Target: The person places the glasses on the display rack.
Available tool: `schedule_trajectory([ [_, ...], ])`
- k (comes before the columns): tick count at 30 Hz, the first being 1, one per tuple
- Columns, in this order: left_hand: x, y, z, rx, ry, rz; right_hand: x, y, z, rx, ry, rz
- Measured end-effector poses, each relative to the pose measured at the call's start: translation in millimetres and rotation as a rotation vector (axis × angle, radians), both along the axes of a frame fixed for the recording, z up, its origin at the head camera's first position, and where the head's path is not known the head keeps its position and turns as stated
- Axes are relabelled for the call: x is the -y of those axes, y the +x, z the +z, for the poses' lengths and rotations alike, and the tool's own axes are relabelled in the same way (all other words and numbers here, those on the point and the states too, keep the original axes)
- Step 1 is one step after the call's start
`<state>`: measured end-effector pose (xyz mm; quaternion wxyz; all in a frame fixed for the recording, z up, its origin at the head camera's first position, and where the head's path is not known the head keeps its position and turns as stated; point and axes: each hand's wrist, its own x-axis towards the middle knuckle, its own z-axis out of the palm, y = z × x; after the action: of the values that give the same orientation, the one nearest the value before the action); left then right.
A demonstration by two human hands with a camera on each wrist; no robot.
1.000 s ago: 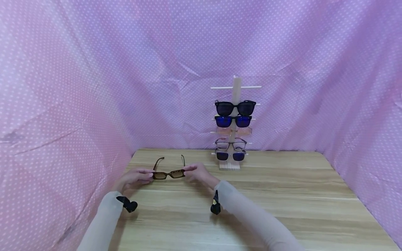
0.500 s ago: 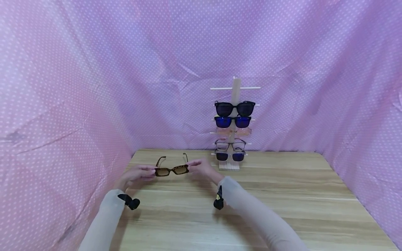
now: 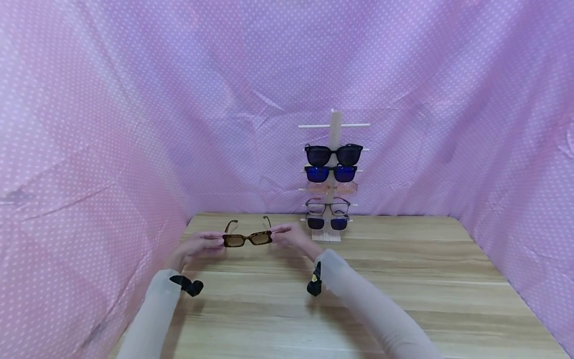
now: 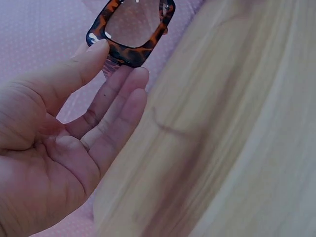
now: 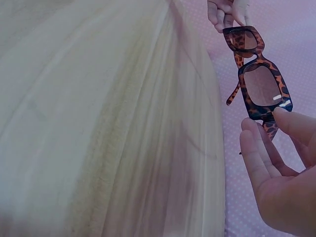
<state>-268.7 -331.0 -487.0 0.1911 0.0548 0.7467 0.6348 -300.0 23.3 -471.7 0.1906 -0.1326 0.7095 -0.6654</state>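
A pair of tortoiseshell sunglasses with rectangular brown lenses is held up over the left part of the table, its arms unfolded and pointing to the back. My left hand pinches one front corner of the frame between thumb and fingers. At the opposite corner my right hand does the same. In the left wrist view the thumb of the left hand lies on the front of the frame, with fingers behind. The right wrist view has both lenses of the sunglasses and the right hand at the near corner.
A wooden display stand at the back of the table carries several pairs of glasses on white rods, with dark sunglasses uppermost. Its top rod is bare. Pink dotted cloth hangs around the table.
Both hands have raised the sunglasses and shifted them slightly to the right and away. The front of the frame has tipped up, so the lenses show more fully. The stand's glasses are unchanged.
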Motion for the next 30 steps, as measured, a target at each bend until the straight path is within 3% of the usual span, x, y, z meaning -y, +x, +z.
schedule_trajectory([
  [5, -15.9, 13.7, 25.1, -0.014, 0.008, 0.011, -3, -2.6, 3.2, -0.004, 0.002, 0.004],
  [15, -25.5, 14.0, 41.4, -0.031, -0.025, 0.016, -15, -6.0, 26.2, -0.019, 0.016, 0.059],
  [25, -36.5, 13.6, 64.8, -0.119, -0.003, 0.042, -29, -10.7, 56.5, -0.040, 0.068, 0.101],
  [30, -43.2, 17.4, 80.1, -0.156, 0.009, 0.017, -38, -6.9, 75.8, -0.049, 0.070, 0.113],
])
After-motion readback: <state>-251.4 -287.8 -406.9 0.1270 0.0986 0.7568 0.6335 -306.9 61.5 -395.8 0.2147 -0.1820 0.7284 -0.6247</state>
